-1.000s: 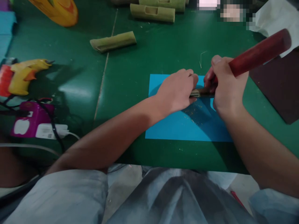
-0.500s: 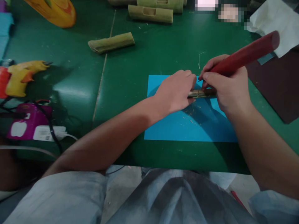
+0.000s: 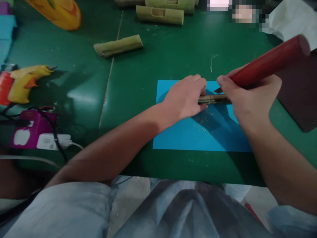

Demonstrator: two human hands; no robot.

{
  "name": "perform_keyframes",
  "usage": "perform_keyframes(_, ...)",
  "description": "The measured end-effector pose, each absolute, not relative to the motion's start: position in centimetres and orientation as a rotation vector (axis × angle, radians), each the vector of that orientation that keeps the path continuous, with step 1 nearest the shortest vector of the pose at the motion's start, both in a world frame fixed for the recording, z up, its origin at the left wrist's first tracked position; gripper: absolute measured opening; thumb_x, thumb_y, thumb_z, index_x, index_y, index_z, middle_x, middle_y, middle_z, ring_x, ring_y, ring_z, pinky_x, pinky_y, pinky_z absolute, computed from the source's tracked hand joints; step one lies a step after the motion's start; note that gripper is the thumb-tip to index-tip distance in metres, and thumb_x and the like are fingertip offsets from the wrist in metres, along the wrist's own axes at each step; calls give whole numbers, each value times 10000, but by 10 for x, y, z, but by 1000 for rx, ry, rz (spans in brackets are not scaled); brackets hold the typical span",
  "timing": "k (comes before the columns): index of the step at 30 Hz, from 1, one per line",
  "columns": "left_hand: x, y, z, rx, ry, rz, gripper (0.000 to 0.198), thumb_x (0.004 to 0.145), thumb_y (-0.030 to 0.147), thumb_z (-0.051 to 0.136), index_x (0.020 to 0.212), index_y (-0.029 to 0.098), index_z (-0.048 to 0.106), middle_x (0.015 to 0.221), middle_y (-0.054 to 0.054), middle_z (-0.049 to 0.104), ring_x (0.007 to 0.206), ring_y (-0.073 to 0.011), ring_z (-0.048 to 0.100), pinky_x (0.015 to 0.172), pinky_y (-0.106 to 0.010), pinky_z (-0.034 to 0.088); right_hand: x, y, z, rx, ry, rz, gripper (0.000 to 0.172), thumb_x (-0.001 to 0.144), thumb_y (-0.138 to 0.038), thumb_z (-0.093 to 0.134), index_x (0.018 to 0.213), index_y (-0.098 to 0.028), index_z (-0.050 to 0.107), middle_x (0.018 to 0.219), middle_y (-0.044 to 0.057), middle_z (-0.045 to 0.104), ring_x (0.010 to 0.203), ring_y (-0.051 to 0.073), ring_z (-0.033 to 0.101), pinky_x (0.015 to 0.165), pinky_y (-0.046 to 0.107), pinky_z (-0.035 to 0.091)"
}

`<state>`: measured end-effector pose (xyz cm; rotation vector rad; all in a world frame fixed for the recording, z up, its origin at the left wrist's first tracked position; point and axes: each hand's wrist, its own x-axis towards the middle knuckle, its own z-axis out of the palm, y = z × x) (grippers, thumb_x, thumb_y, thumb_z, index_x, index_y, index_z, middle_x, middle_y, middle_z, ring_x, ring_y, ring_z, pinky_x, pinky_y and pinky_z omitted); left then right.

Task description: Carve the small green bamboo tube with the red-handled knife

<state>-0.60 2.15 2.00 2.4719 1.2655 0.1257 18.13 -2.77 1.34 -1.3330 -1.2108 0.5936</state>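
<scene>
A thin, round, brown bamboo stick [image 3: 215,99] is held lengthwise, left to right, over a rectangular sheet of bright blue paper [image 3: 180,138] on the glossy green table [image 3: 138,76]. Its left end is gripped and covered by the closed left hand [image 3: 184,96]; a short middle stretch is left exposed between the two hands, and its right end is hidden by the right hand [image 3: 255,102]. Whether the stick is touched by the right hand cannot be told.

A knife with a thick, red, cylindrical handle [image 3: 269,64] is gripped in the right hand, the handle being tilted up toward the far right. Its short, dark, pointed blade [image 3: 218,90] is directed left, just beyond the stick's far edge; contact cannot be made out. Small pale shavings [image 3: 203,129] are scattered on the paper, nearer than the stick.

Farther left, a green bamboo tube with a slanted end [image 3: 119,46] is seen lying on the table, well apart from both hands. A dark brown flat sheet [image 3: 298,92] is placed to the right.
</scene>
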Motion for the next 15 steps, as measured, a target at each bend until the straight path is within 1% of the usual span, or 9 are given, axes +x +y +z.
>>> perform_keyframes(2, -7, 22, 17, 2480, 1260, 142, 243, 1020, 345, 893, 1217, 249, 787, 1305, -94, 829, 1264, -340, 780, 971, -416, 559, 178, -29, 10, -1290, -1250, 569, 184, 914, -226, 977, 878, -331, 831, 942, 14, 817, 981, 323, 839, 1025, 561, 715)
perform_keyframes(4, -7, 23, 14, 2488, 1256, 154, 260, 1018, 342, 903, 1230, 246, 787, 1305, -88, 829, 1248, -332, 783, 953, -408, 547, 178, -29, 3, -1262, -1294, 541, 171, 940, -230, 949, 900, -319, 809, 969, 12, 821, 993, 306, 834, 1062, 551, 697)
perform_keyframes(6, -7, 23, 12, 2504, 1254, 168, 263, 1026, 338, 899, 1237, 232, 782, 1297, -86, 827, 1239, -326, 786, 932, -403, 532, 182, -27, -6, -1253, -1328, 515, 181, 1000, -301, 926, 925, -314, 762, 987, 14, 804, 1001, 302, 826, 1085, 557, 688)
perform_keyframes(8, -6, 23, 12, 2525, 1252, 171, 256, 1042, 340, 893, 1237, 220, 778, 1298, -90, 826, 1243, -328, 791, 914, -404, 520, 187, -24, -15, -1176, -1398, 449, 237, 987, -382, 968, 964, -313, 743, 1006, 28, 786, 1045, 325, 826, 1094, 569, 683)
perform_keyframes(9, -6, 22, 12, 2530, 1253, 168, 254, 1047, 343, 890, 1237, 220, 775, 1302, -91, 827, 1246, -330, 793, 909, -406, 520, 189, -22, -19, -1188, -1424, 430, 231, 1003, -397, 961, 986, -316, 745, 1037, 33, 790, 1081, 325, 822, 1119, 574, 678)
perform_keyframes(10, -5, 22, 13, 2531, 1254, 163, 252, 1050, 345, 890, 1237, 224, 772, 1306, -91, 828, 1247, -332, 795, 907, -408, 523, 190, -21, -22, -1170, -1433, 378, 229, 994, -400, 958, 988, -312, 747, 1033, 23, 790, 1041, 307, 817, 1083, 569, 692)
perform_keyframes(12, -5, 21, 15, 2525, 1251, 161, 250, 1054, 336, 885, 1249, 227, 772, 1318, -98, 833, 1252, -337, 798, 920, -416, 537, 190, -19, -24, -1119, -1440, 314, 166, 991, -363, 927, 1014, -294, 778, 1043, 9, 808, 1011, 278, 824, 1015, 543, 712)
perform_keyframes(14, -5, 20, 17, 2524, 1237, 159, 264, 1058, 324, 886, 1273, 215, 779, 1335, -119, 835, 1264, -346, 798, 941, -432, 551, 188, -20, -24, -1081, -1432, 312, 114, 987, -334, 901, 1015, -277, 807, 1031, 7, 825, 991, 263, 836, 953, 509, 713)
perform_keyframes(15, -5, 20, 17, 2526, 1232, 156, 280, 1061, 323, 890, 1290, 206, 782, 1346, -128, 835, 1273, -352, 798, 951, -441, 556, 186, -20, -24, -1080, -1425, 337, 113, 993, -350, 895, 996, -275, 811, 1014, 12, 826, 974, 262, 837, 925, 497, 706)
